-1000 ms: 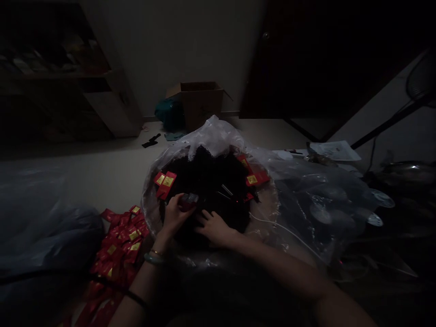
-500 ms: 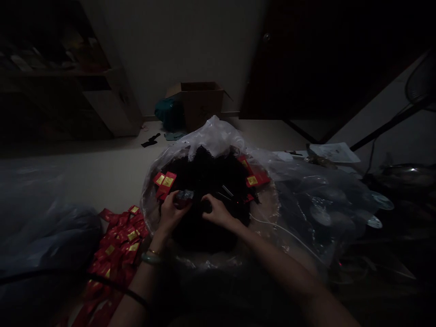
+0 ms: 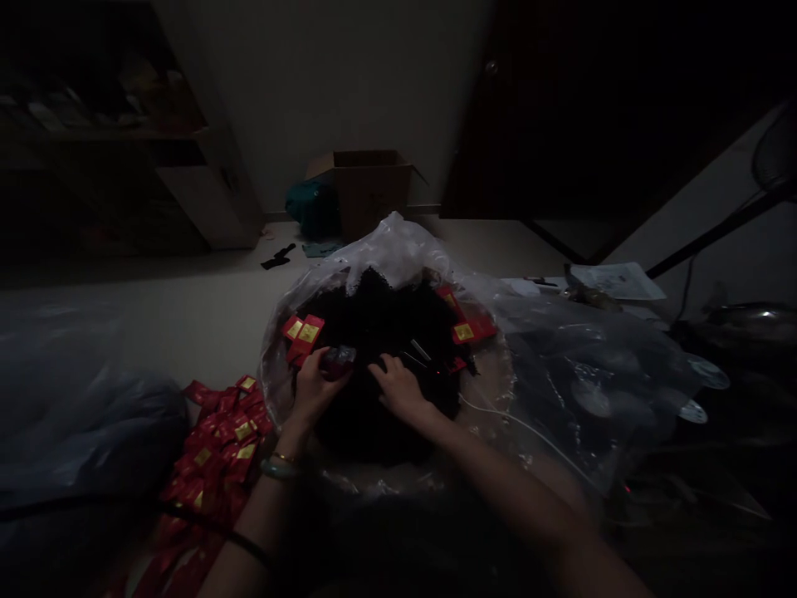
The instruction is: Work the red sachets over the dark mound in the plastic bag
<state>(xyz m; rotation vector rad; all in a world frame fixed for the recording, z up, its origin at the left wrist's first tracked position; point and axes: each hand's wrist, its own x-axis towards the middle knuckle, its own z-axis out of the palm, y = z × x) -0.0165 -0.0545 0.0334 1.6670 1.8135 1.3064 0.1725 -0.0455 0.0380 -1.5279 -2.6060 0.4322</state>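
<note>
My left hand [image 3: 315,384] is closed round a small red packet [image 3: 338,362] with a shiny, clear-looking top, at the left part of a black, crumbly, loose heap [image 3: 374,324]. Just right of it, my right hand [image 3: 398,384] lies palm down over the heap, its fingers apart and bent downward; I see nothing held in it. The heap fills a round basin lined with clear plastic [image 3: 274,349]. Red packets with gold labels [image 3: 309,330] rest on its left side, and more red packets [image 3: 476,326] on its right. A thin metal-looking strip [image 3: 421,349] lies beyond my right hand.
Many red packets [image 3: 215,440] are piled on the floor at left, beside a large plastic bag [image 3: 118,423]. Clear plastic sheeting [image 3: 591,357] spreads to the right, with a white cord [image 3: 529,425]. An open cardboard box [image 3: 374,195] and a teal bag [image 3: 311,208] stand by the wall. The room is dim.
My right hand has gone from a curled, pinch-like shape beside the packet to a flatter one, fingers apart over the heap. My left hand keeps its hold on the red packet.
</note>
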